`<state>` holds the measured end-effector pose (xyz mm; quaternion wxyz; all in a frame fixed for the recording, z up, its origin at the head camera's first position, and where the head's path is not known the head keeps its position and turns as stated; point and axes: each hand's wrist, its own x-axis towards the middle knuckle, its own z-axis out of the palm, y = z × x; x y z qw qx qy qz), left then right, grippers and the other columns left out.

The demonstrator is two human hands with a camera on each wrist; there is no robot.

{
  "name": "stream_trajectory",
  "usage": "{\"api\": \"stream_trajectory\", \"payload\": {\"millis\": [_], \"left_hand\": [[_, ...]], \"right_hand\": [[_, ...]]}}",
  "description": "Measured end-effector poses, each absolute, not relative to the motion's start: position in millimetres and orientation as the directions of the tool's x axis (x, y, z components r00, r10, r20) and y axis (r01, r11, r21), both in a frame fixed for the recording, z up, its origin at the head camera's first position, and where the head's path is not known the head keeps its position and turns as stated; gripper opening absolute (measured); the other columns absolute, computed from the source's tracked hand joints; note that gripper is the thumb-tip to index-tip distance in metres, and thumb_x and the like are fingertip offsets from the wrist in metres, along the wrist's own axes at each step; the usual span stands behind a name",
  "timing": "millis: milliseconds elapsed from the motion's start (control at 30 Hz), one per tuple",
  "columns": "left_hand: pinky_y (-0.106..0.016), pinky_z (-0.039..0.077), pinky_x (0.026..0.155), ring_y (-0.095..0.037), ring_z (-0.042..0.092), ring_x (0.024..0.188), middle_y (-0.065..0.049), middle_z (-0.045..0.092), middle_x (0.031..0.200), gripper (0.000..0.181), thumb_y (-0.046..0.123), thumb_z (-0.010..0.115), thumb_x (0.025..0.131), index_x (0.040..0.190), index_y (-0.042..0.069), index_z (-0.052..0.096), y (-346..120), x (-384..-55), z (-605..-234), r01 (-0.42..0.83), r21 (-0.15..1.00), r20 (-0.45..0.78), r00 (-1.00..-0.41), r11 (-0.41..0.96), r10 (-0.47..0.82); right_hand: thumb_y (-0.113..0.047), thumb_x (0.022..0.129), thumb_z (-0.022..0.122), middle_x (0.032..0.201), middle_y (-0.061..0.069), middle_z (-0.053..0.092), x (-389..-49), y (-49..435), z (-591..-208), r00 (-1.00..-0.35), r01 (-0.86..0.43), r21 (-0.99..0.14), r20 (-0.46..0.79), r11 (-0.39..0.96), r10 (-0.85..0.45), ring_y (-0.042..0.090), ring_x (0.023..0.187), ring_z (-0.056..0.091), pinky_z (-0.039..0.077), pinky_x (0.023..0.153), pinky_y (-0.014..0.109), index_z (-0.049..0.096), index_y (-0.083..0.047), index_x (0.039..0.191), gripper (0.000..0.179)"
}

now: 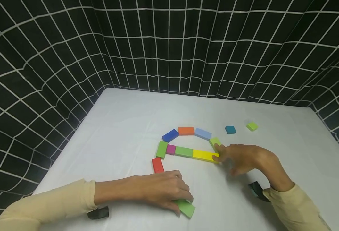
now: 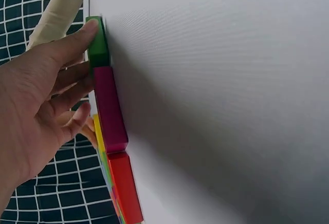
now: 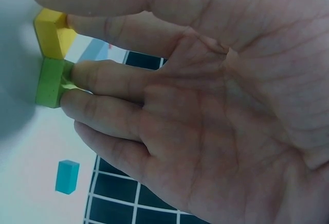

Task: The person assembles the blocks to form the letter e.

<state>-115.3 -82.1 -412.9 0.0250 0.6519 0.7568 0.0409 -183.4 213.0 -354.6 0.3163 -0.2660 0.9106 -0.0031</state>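
My left hand [image 1: 163, 187] pinches a green block [image 1: 186, 208] at the near end of a row of blocks, thumb on one side and fingers on the other. Beyond it in the left wrist view lie a purple block [image 2: 110, 108] and a red block [image 2: 126, 185], end to end. The purple one is hidden under the hand in the head view. My right hand [image 1: 241, 157] has its fingers extended, fingertips touching the yellow block [image 3: 51, 33] and the lime block [image 3: 50, 82] where these meet. Its thumb stands off the blocks.
Dark blue [image 1: 170, 135], orange [image 1: 186, 131] and light blue [image 1: 203, 133] blocks form an arc above the straight row with a green block [image 1: 184, 151]. Apart lie a teal block [image 1: 230, 129] and a small lime block [image 1: 252, 126]. Black grid cloth [image 1: 169, 48] surrounds the white table [image 1: 123, 112].
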Motion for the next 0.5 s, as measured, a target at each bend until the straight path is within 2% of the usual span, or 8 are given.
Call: {"api": "stream_trajectory", "payload": {"millis": [167, 367, 500], "left_hand": [[-0.026, 0.044, 0.107, 0.001, 0.059, 0.093, 0.017, 0.067, 0.1, 0.048, 0.058, 0.074, 0.091, 0.127, 0.026, 0.068, -83.9, -114.6, -416.0, 0.987, 0.041, 0.03, -0.155, 0.154, 0.987], [-0.03, 0.04, 0.11, -0.004, 0.061, 0.106, 0.017, 0.071, 0.1, 0.055, 0.061, 0.075, 0.089, 0.131, 0.027, 0.067, -84.6, -115.4, -415.8, 0.978, 0.059, 0.029, -0.2, 0.198, 0.979], [-0.031, 0.04, 0.11, -0.004, 0.061, 0.105, 0.018, 0.069, 0.096, 0.055, 0.063, 0.076, 0.087, 0.129, 0.027, 0.068, -86.1, -114.3, -416.8, 0.974, 0.062, 0.03, -0.219, 0.217, 0.975]], "right_hand": [[-0.016, 0.081, 0.088, 0.169, 0.018, 0.037, -183.5, 213.1, -354.0, -0.66, -0.481, -0.175, -0.573, 0.859, -0.486, 0.044, 0.147, 0.046, 0.049, 0.11, 0.061, 0.066, -0.026, 0.142, 0.066], [-0.015, 0.081, 0.088, 0.169, 0.019, 0.037, -183.9, 211.0, -354.2, -0.662, -0.473, -0.169, -0.579, 0.864, -0.476, 0.043, 0.147, 0.047, 0.049, 0.11, 0.062, 0.065, -0.027, 0.143, 0.067], [-0.014, 0.081, 0.088, 0.168, 0.021, 0.036, -184.2, 211.2, -354.8, -0.659, -0.475, -0.178, -0.577, 0.862, -0.483, 0.045, 0.147, 0.046, 0.048, 0.111, 0.062, 0.066, -0.027, 0.143, 0.067]]}}
